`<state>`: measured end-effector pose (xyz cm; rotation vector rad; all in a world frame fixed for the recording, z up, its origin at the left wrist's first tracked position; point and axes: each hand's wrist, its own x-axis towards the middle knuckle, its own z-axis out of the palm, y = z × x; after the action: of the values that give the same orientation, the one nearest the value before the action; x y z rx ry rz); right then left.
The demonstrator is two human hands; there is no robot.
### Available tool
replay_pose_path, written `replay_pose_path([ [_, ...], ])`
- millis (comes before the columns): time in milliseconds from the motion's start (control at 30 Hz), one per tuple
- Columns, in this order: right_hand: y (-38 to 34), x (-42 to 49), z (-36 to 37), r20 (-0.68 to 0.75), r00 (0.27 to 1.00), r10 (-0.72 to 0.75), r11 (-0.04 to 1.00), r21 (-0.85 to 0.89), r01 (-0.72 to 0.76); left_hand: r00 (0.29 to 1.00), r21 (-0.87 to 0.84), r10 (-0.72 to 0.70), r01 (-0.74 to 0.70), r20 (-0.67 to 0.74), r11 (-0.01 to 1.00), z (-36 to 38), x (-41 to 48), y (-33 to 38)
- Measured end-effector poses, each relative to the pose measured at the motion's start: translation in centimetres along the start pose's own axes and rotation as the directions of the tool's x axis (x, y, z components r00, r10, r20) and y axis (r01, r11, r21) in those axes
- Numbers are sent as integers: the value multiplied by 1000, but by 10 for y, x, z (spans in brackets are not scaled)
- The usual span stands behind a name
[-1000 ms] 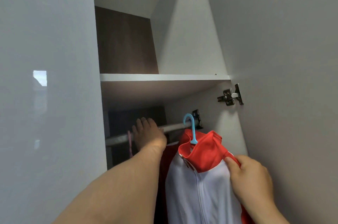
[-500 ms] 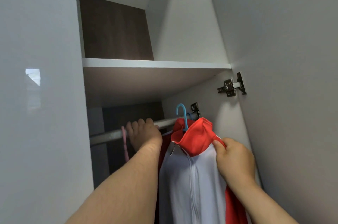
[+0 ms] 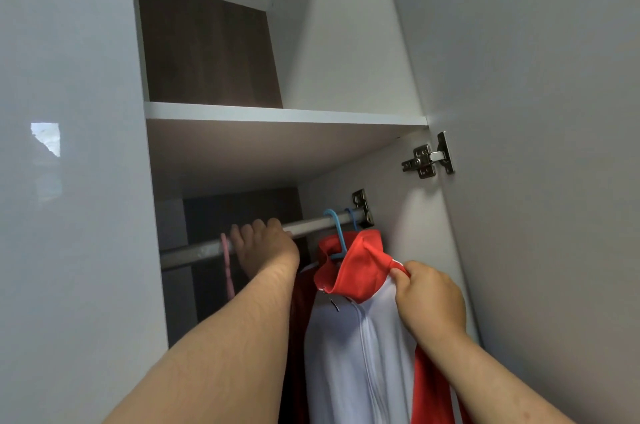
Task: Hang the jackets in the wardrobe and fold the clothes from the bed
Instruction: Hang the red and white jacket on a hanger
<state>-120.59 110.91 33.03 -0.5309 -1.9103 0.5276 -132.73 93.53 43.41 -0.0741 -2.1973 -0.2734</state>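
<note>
A red and white zip jacket (image 3: 360, 337) hangs on a light blue hanger (image 3: 336, 231) whose hook sits over the grey wardrobe rail (image 3: 194, 252). My right hand (image 3: 429, 299) pinches the jacket's red collar at its right side. My left hand (image 3: 265, 247) reaches up to the rail left of the jacket, its fingers curled over the bar. A second blue hanger hook (image 3: 352, 217) sits on the rail close to the right bracket. More red fabric hangs behind the jacket, mostly hidden.
A pink hanger (image 3: 227, 264) hangs on the rail left of my left hand. A white shelf (image 3: 284, 116) runs above the rail. The open door with its metal hinge (image 3: 427, 158) stands on the right; a glossy grey door panel (image 3: 69, 181) fills the left.
The light blue hanger's hook has gone from in front of the rail onto it. My right hand has risen with the collar. My left hand stays at the rail.
</note>
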Motion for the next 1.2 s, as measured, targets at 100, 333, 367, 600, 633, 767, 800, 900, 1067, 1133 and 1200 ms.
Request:
replay_pose_path([
  [100, 0, -5, 3, 1, 1000, -21, 1000, -17, 21, 1000, 7, -2, 2, 5, 1000, 0, 0, 0],
  [333, 19, -24, 6, 27, 999, -21, 1000, 2, 21, 1000, 17, 3, -3, 17, 1000, 2, 4, 0],
  [367, 19, -25, 7, 42, 999, -21, 1000, -1, 22, 1000, 15, 3, -3, 18, 1000, 2, 4, 0],
  [600, 15, -26, 12, 88, 996, -7, 1000, 31, 4, 1000, 30, 11, -11, -4, 999, 7, 6, 0],
  [633, 17, -25, 12, 88, 996, -6, 999, 36, 3, 1000, 29, 10, -9, -10, 1000, 8, 6, 0],
  [767, 21, -24, 10, 91, 996, 8, 998, 62, -14, 1000, 34, 19, -19, -19, 999, 9, 5, -1],
  [800, 21, -24, 9, 96, 995, 11, 997, 73, -18, 1000, 43, 21, -20, -17, 999, 8, 5, -1],
  [900, 23, -28, 6, 112, 994, 13, 993, 116, -26, 999, 67, 25, -23, -21, 997, 7, 2, 1],
  [1067, 28, -48, -4, 114, 993, 11, 965, 260, -40, 1000, 67, 31, -32, 4, 997, 5, -10, 4],
  [1133, 29, -58, -8, 118, 993, 15, 958, 284, -48, 999, -11, 11, -10, 52, 1000, -2, -22, 10],
  [1200, 30, -68, -13, 142, 989, 35, 955, 288, -75, 990, -188, -2, 29, 141, 982, -8, -46, 22],
])
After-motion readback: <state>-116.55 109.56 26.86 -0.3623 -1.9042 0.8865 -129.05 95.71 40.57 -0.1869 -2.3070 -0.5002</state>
